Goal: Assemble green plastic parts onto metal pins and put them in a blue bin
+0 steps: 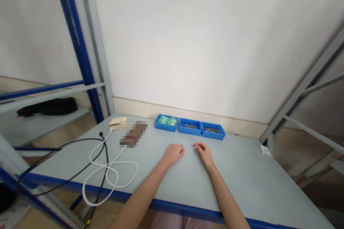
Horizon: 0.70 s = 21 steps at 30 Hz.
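Observation:
My left hand (pixel 174 154) rests on the grey table in a loose fist, with nothing seen in it. To its right, my right hand (pixel 204 153) has its fingers curled in toward the thumb, and no object shows there either. A gap of bare tabletop lies between the two. Beyond them stand three blue bins in a row. Green-and-white packets (pixel 167 120) lie in the left bin (pixel 165 127). Thin metal pieces, like screws or nails, fill the bottoms of the middle bin (pixel 189 131) and the right bin (pixel 213 135).
On the left lie a cream box (pixel 117 122), a pixelated brown object (pixel 133 134), a looped white cable (pixel 115 162) and a black cable (pixel 106 150). A small white item (pixel 264 151) sits by the right frame post. Behind the table (pixel 242 171) rises a white wall (pixel 182 43).

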Motion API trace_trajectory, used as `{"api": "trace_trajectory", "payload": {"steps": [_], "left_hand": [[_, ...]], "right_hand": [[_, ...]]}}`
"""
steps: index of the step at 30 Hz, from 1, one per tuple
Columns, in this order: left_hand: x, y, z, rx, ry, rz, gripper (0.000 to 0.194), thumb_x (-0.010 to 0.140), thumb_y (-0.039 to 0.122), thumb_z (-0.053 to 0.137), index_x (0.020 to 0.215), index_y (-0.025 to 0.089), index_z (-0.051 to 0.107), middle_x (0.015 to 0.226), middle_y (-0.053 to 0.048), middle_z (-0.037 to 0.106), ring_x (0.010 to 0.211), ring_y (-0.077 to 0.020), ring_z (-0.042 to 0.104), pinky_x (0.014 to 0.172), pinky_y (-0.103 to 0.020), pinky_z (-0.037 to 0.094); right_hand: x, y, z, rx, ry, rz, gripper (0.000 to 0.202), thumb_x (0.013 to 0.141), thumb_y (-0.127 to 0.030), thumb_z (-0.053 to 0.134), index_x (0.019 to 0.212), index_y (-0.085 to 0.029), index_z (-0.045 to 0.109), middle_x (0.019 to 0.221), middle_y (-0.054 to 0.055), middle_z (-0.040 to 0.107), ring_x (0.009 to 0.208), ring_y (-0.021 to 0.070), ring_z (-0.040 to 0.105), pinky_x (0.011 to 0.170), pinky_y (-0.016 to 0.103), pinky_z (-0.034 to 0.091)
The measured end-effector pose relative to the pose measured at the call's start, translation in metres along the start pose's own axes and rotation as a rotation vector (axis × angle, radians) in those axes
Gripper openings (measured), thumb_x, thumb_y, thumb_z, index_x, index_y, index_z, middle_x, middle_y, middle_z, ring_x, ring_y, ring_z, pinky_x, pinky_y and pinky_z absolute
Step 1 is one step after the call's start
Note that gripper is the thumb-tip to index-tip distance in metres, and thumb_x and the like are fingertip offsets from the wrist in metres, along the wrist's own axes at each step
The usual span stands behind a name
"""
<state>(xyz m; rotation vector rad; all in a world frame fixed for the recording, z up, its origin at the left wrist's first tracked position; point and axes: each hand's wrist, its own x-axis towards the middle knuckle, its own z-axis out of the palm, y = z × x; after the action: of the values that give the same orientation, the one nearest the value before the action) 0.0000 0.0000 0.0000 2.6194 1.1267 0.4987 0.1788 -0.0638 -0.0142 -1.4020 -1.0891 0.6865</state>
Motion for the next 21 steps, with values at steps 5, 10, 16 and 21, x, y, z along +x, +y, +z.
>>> {"api": "trace_trajectory", "payload": {"steps": [5, 10, 16, 21], "left_hand": [[0.003, -0.002, 0.002, 0.004, -0.038, -0.001, 0.026, 0.086, 0.030, 0.040, 0.076, 0.019, 0.062, 0.077, -0.007, 0.067, 0.075, -0.0195, 0.062, 0.067, -0.026, 0.038], [0.011, -0.006, 0.002, -0.030, -0.037, 0.005, 0.026, 0.085, 0.029, 0.041, 0.075, 0.020, 0.062, 0.076, -0.007, 0.067, 0.075, -0.0194, 0.062, 0.066, -0.026, 0.038], [0.021, -0.014, 0.005, -0.211, -0.006, -0.037, 0.023, 0.083, 0.029, 0.044, 0.069, 0.019, 0.060, 0.070, -0.005, 0.065, 0.070, -0.0183, 0.061, 0.061, -0.024, 0.035], [0.029, -0.027, 0.007, -0.501, 0.183, -0.096, 0.024, 0.085, 0.034, 0.041, 0.072, 0.018, 0.054, 0.066, -0.002, 0.061, 0.064, -0.0149, 0.058, 0.064, -0.024, 0.040]], "right_hand": [[-0.006, -0.001, 0.000, -0.037, 0.075, -0.022, 0.040, 0.063, -0.055, 0.064, 0.073, -0.016, 0.066, 0.068, 0.004, 0.064, 0.062, 0.0179, 0.056, 0.067, 0.032, 0.043], [-0.005, 0.000, 0.001, -0.061, 0.142, -0.020, 0.040, 0.062, -0.055, 0.064, 0.074, -0.017, 0.065, 0.073, 0.005, 0.066, 0.062, 0.0182, 0.057, 0.065, 0.032, 0.045], [0.001, 0.004, 0.005, -0.121, 0.159, -0.022, 0.033, 0.066, -0.050, 0.061, 0.073, -0.018, 0.064, 0.069, 0.004, 0.065, 0.059, 0.0181, 0.057, 0.062, 0.032, 0.045], [0.003, 0.000, 0.010, -0.154, 0.085, -0.009, 0.026, 0.067, -0.043, 0.061, 0.075, -0.018, 0.065, 0.065, 0.003, 0.065, 0.057, 0.0171, 0.056, 0.061, 0.031, 0.045]]}}
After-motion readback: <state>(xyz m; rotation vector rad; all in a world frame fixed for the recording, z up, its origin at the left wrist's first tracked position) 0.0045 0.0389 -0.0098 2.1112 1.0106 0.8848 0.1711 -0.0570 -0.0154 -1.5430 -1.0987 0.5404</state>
